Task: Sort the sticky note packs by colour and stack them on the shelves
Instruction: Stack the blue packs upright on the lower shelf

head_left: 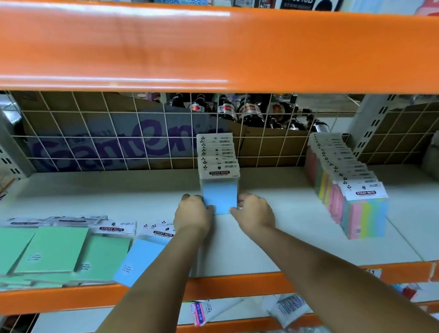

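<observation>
Presently we list, taking the blue row (217,163) as landmark. Far left of it: green sticky note packs (38,250), flat, glossy-wrapped, lying loose on the white shelf board (299,239). Nearer left: a loose blue pack (139,261), flat, rectangular. At its front pack: our left hand (192,212) and right hand (254,211), fingers curled and pressing either side. Well right: a multicolour row (347,184), upright, pastel-striped. Step, we judge: squaring up the blue row; next calls for fetching the loose blue pack.
</observation>
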Available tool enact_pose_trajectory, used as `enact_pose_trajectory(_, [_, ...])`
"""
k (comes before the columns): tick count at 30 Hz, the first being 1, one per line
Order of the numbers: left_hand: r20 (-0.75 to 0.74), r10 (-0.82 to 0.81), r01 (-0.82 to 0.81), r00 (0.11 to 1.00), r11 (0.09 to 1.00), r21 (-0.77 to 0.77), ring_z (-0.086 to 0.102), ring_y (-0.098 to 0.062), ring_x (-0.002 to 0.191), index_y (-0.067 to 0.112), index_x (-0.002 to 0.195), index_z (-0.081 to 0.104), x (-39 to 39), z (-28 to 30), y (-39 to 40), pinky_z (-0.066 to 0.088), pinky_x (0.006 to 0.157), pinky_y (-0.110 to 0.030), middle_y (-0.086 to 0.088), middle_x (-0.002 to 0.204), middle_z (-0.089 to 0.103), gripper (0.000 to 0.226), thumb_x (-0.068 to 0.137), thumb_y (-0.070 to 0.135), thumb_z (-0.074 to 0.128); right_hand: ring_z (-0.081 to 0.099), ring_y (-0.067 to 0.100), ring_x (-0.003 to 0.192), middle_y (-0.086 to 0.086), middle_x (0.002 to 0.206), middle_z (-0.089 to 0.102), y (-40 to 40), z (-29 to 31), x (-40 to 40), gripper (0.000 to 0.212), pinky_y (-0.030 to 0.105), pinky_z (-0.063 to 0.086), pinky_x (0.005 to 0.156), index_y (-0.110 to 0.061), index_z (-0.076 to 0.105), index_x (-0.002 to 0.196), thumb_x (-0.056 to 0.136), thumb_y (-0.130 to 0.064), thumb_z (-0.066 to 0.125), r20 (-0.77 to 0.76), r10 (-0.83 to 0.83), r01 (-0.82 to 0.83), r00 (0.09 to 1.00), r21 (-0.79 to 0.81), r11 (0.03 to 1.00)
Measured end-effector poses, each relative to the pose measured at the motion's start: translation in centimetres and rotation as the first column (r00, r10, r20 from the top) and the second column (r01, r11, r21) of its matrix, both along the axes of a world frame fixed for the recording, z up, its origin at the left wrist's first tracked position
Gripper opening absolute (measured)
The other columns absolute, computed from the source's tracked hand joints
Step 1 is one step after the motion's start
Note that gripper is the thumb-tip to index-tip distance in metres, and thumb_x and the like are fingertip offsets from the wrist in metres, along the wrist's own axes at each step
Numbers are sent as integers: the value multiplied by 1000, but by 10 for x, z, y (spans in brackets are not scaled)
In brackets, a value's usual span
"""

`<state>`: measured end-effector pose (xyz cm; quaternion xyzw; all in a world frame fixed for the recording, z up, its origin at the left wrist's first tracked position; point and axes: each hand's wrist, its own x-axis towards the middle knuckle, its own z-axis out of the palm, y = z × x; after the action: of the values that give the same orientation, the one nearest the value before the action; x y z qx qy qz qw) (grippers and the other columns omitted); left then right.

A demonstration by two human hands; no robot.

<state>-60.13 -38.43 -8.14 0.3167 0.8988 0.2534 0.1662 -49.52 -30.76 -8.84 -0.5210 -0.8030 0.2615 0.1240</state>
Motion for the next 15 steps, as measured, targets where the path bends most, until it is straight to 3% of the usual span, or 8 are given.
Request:
enact_pose_trajectory(10, [72,12,-15,997,999,30,56,-33,94,5,101,60,-9,14,-10,43,74,-32,-16,108,61,23,90,25,58,61,29,102,6,115,64,-3,8,3,34,31,51,80,-13,55,118,87,-23,64,-26,-20,17,999,-105,994])
enact_pose_trajectory(12, [35,37,-39,999,997,64,58,-36,89,10,80,56,-16,19,-23,44,70,-33,-15,88,62,12,89,18,54,60,29,96,7,113,61,-11,15,7,31,29,46,71,-13,51,119,89,-19,60,-21,-44,42,999,-80,996])
enact_pose_trajectory(13, [4,50,-50,999,996,70,57,-37,84,9,71,51,-19,23,-30,42,66,-32,-14,78,59,19,88,17,53,58,28,91,7,110,61,-16,18,8,27,28,42,68,-13,51,116,90,-17,57,-12,-45,44,999,-55,998])
enact_pose_trajectory(15, [-45,63,-61,997,997,56,59,-36,83,6,73,55,-27,30,-43,42,65,-32,-14,79,61,20,89,19,53,56,25,88,4,108,60,-28,24,9,19,26,39,66,-14,55,109,90,-15,54,-9,-12,12,1000,-26,1000])
